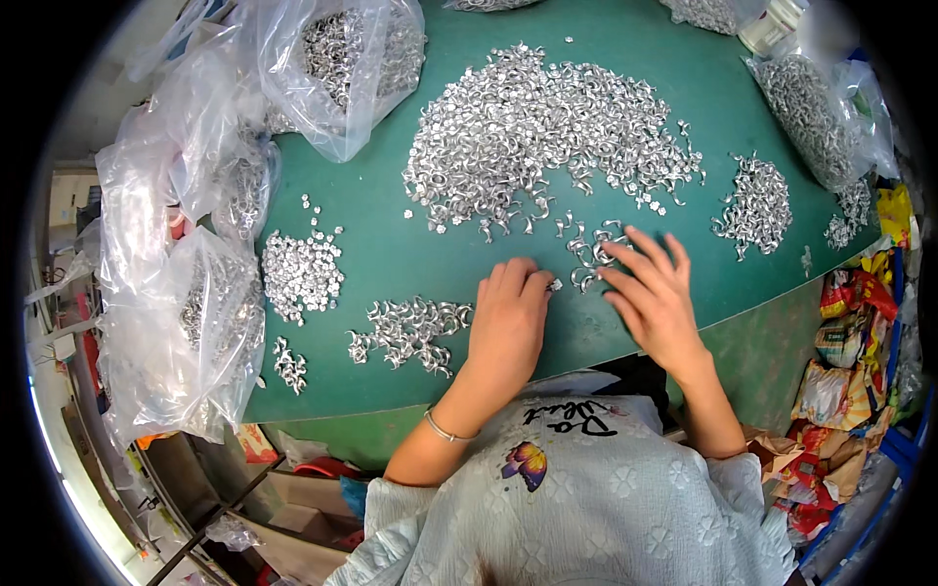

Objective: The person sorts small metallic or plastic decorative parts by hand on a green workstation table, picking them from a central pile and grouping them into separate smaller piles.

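My left hand (509,319) rests on the green table with its fingers bent and pressed together. By its thumb and fingertip shows a small silver metal piece (555,284); what lies under the fingers is hidden. Fingers spread, my right hand (655,298) reaches over a few loose curved metal pieces (589,253), its fingertips at their right side. Beyond both hands spreads a large heap of small silver metal pieces (498,146), many of them hook-shaped. To the left of my left hand lies a smaller pile of curved pieces (412,332).
Farther left sit a pile of small round silver pieces (301,273) and a little cluster (290,366). Another pile (757,207) is at the right. Clear plastic bags of metal parts (342,68) line the left side, and another bag (811,112) stands far right. Colourful packages (840,361) hang beside the table.
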Demonstrator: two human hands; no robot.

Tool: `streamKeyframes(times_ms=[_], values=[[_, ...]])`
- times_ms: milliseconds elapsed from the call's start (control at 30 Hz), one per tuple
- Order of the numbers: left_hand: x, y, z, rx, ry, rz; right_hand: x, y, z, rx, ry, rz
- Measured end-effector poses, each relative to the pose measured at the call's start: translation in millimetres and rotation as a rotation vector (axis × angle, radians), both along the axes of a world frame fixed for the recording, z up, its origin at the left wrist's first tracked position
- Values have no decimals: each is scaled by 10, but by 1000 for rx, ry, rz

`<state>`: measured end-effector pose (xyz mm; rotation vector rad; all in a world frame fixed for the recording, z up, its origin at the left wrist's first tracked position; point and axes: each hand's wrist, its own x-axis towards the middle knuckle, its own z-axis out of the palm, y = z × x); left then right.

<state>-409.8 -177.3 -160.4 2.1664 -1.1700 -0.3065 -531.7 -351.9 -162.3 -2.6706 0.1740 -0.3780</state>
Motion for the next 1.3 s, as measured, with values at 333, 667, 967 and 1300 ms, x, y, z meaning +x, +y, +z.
streamKeyframes(times_ms=[333,667,967,1300], values=[[-20,73,-15,-26,-7,91,344,251,46,-89,147,7],[-21,219,33,-73,119,107,254,261,18,87,-78,-129],[-19,226,7,-80,44,124,758,251,-119,-2,-71,-124],[-10,291,41,-34,-38,145,252,-118,179,275,-101,-328]])
